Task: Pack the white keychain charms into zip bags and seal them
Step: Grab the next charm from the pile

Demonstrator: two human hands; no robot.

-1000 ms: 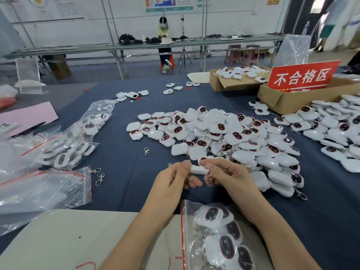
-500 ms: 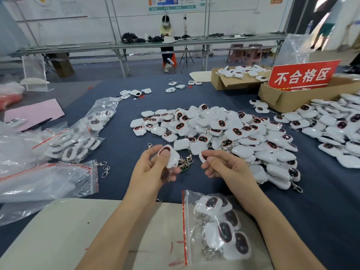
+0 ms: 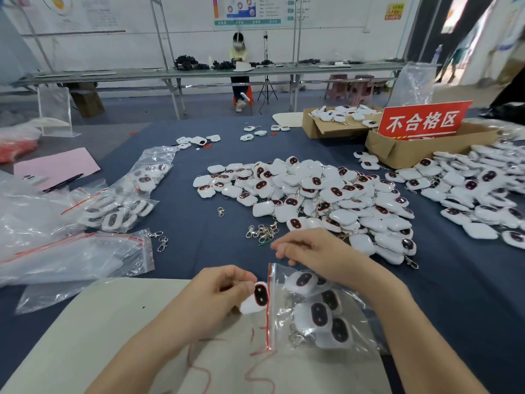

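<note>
My left hand (image 3: 218,291) grips a white keychain charm (image 3: 257,298) with a dark red-rimmed face, right at the red-striped mouth of a clear zip bag (image 3: 287,331). The bag lies on a beige board (image 3: 93,336) and holds several charms. My right hand (image 3: 312,253) hovers over the bag's top edge with fingers loosely curled; whether it pinches the plastic is unclear. A big pile of loose white charms (image 3: 312,194) lies just beyond on the blue cloth.
Filled zip bags (image 3: 122,203) and unfilled zip bags (image 3: 56,251) lie at the left. Loose metal clasps (image 3: 262,231) sit near my right hand. A second charm pile (image 3: 483,194), two cardboard boxes (image 3: 403,152) and a red sign (image 3: 423,120) stand at the right.
My left hand carried the charm from in front of the pile down to the bag's mouth. My right hand let go of it and moved above the bag.
</note>
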